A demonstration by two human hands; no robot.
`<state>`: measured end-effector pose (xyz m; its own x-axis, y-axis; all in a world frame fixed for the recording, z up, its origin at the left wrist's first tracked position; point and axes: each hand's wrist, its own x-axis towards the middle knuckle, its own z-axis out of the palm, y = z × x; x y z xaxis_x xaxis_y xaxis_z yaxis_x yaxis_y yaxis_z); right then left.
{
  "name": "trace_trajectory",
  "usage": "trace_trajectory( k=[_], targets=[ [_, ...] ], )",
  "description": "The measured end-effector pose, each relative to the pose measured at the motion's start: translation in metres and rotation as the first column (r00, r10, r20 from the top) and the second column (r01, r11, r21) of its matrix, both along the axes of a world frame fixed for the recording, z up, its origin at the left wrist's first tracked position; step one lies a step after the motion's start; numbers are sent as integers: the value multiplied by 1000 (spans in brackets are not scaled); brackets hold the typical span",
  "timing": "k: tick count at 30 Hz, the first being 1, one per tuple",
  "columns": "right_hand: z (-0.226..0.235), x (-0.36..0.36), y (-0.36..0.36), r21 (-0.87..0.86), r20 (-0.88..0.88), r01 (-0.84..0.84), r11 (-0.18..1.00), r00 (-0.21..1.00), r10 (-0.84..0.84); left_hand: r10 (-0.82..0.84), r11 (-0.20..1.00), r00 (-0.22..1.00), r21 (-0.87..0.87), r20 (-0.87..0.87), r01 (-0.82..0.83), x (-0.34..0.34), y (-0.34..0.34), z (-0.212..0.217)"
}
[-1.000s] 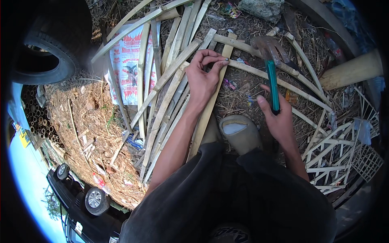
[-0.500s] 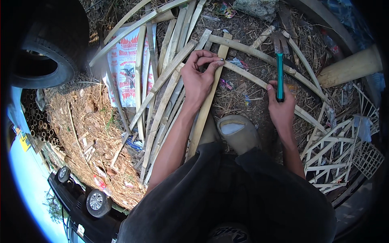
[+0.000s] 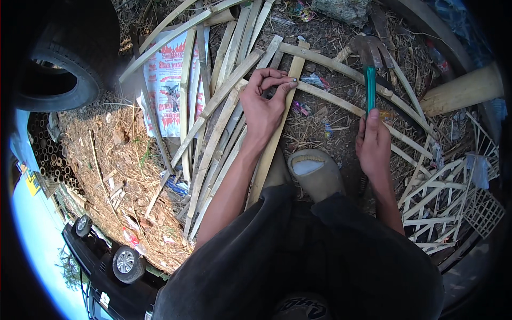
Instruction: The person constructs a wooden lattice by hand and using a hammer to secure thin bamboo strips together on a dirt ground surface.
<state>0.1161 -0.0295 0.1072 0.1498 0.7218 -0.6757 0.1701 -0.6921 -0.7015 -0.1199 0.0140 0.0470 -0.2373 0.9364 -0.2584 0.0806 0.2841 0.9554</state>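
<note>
My left hand (image 3: 262, 109) is closed, thumb and forefinger pinching what looks like a small nail (image 3: 294, 80). It is held where a long upright bamboo slat (image 3: 277, 136) crosses a thin bamboo strip (image 3: 330, 98). That strip slants away to the lower right, passing behind the hammer. My right hand (image 3: 373, 143) is closed round the green handle of a hammer (image 3: 370, 90), thumb lying along it. The hammer's rusty head points away from me. A second, curved strip (image 3: 341, 66) runs above the first. My shoe (image 3: 316, 173) stands just below the strips.
Several loose slats (image 3: 221, 122) lie left of my arm, over a printed white sack (image 3: 162, 85). A tyre (image 3: 69, 80) stands at the far left. Right are a thick bamboo pole (image 3: 458, 90) and a lattice of strips (image 3: 437, 202). A rock (image 3: 341, 10) lies at the back.
My right hand has turned and drawn slightly toward me, its thumb now along the hammer's handle. The hammer's head has moved slightly away and looks larger. My left hand keeps its pinch at the crossing.
</note>
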Motion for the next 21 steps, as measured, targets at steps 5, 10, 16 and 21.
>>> trace_trajectory(
  k=[5, 10, 16, 21],
  targets=[
    [45, -14, 0, -251, -283, -234, 939, 946, 161, -22, 1000, 1000, 2, 3, 22, -4, 1, -4],
    [49, -19, -6, -152, -266, -369, 917, 909, 321, -17, 1000, 1000, 0, -2, 17, -1, 2, -3],
    [49, -21, -6, -246, -224, -336, 909, 932, 284, -23, 999, 1000, 28, -13, 23, -4, 0, -2],
    [48, -16, -4, -211, -207, -420, 883, 902, 379, -51, 998, 998, 29, -32, 52, -2, 1, -2]
  ],
)
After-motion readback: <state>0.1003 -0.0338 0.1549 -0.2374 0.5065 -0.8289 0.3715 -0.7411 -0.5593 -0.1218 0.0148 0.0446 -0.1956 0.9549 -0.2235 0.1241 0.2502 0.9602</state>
